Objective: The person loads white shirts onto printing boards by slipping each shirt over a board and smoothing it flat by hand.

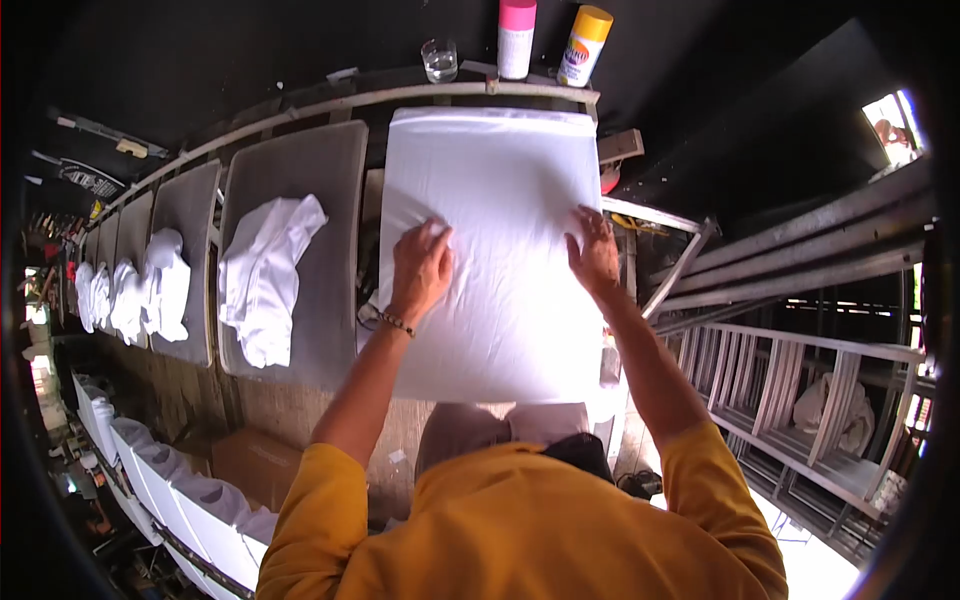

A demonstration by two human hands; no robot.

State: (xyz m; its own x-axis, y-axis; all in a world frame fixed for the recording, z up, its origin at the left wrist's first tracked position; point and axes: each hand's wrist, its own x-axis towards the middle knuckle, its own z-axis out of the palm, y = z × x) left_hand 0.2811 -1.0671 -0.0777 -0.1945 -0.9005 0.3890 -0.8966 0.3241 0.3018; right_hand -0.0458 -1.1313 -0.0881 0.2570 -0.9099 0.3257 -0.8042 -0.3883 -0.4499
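A white cloth [490,300] is stretched over a flat board in front of me, with fine creases on its left half. My left hand [422,268], with a beaded bracelet at the wrist, is at the left part of the cloth. Its fingers are curled and pinch the fabric, and small wrinkles run out from them. Near the right edge of the cloth is my right hand [595,252], its thumb apart from its fingers, touching the surface with the fingers loosely bent. The board under the cloth is hidden.
To the left, a row of grey boards [335,190] carries crumpled white garments [270,280]. Beyond the far rail stand a glass [439,62], a pink-capped spray can [516,40] and a yellow-capped can [585,48]. Metal racks [800,390] stand at right; a cardboard box [258,465] sits lower left.
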